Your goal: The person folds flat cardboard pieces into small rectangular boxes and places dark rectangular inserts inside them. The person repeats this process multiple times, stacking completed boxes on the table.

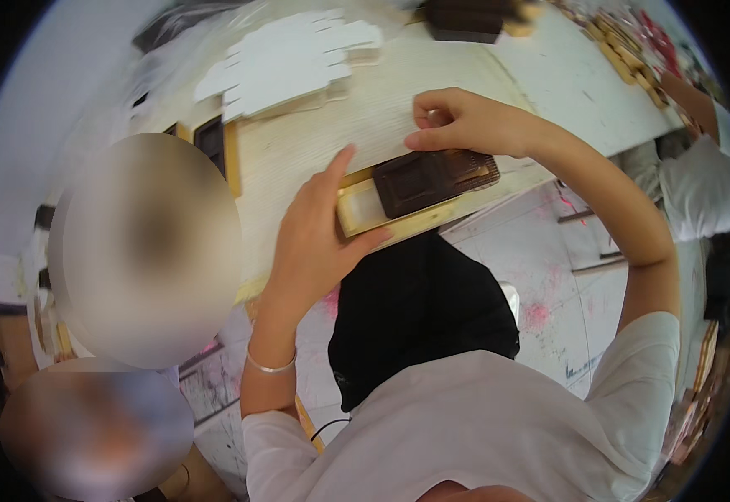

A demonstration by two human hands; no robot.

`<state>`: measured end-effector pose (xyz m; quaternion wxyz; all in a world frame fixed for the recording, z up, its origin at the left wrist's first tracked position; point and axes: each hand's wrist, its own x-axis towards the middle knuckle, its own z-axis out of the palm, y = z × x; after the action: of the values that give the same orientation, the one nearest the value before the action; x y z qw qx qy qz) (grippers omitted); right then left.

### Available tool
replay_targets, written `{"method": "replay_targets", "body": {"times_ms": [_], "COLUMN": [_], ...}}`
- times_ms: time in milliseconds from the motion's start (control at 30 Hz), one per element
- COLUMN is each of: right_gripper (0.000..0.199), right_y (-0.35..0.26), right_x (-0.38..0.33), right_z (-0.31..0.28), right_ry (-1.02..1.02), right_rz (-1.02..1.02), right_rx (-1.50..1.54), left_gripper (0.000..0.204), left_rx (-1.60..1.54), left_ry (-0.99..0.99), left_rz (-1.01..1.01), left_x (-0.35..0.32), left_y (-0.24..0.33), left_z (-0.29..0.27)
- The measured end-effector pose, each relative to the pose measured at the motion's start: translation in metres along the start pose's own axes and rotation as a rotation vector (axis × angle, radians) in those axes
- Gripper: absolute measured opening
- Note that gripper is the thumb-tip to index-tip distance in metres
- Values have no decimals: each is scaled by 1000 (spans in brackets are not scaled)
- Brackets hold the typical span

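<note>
A narrow gold box lies near the table's front edge, its pale inside showing at the left end. A dark brown plastic tray with moulded hollows sits partly in the box and covers its right part; the tray's right end looks ribbed and see-through. My left hand grips the box's left end, thumb along the near side and fingers at the far side. Just beyond the tray, my right hand is loosely curled, its thumb at the tray's far edge. No object shows between its fingers.
White flat card blanks are stacked on the table at the far left. Another gold box with a dark tray stands left. Dark trays lie at the back. A co-worker's arm shows at right; blurred shapes cover the left.
</note>
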<state>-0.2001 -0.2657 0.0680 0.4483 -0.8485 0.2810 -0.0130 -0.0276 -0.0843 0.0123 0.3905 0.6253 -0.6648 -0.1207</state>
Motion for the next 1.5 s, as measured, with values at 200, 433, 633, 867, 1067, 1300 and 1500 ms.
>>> {"method": "replay_targets", "body": {"times_ms": [200, 433, 633, 867, 1067, 1300, 1500], "right_gripper": [23, 39, 45, 58, 58, 49, 35], "right_y": [0, -3, 12, 15, 37, -7, 30], "right_x": [12, -22, -30, -26, -34, -76, -121], "right_z": [46, 0, 7, 27, 56, -38, -235], "right_ry": [383, -19, 90, 145, 224, -449, 109], "right_rz": [-397, -605, -949, -868, -704, -394, 524], "right_rx": [-421, -296, -1144, -1073, -688, -344, -952], "left_gripper": [70, 71, 76, 75, 78, 71, 57], "left_rx": [26, -33, -40, -82, 565, 33, 101], "left_ry": [-18, -48, -104, -51, -53, 39, -36], "left_rz": [44, 22, 47, -25, 144, 73, 100], "left_x": [-1, -3, -1, -6, -7, -14, -6], "left_y": [-7, -18, -22, -24, -14, -31, -28], "left_z": [1, -12, -11, -7, -10, -28, -15]}}
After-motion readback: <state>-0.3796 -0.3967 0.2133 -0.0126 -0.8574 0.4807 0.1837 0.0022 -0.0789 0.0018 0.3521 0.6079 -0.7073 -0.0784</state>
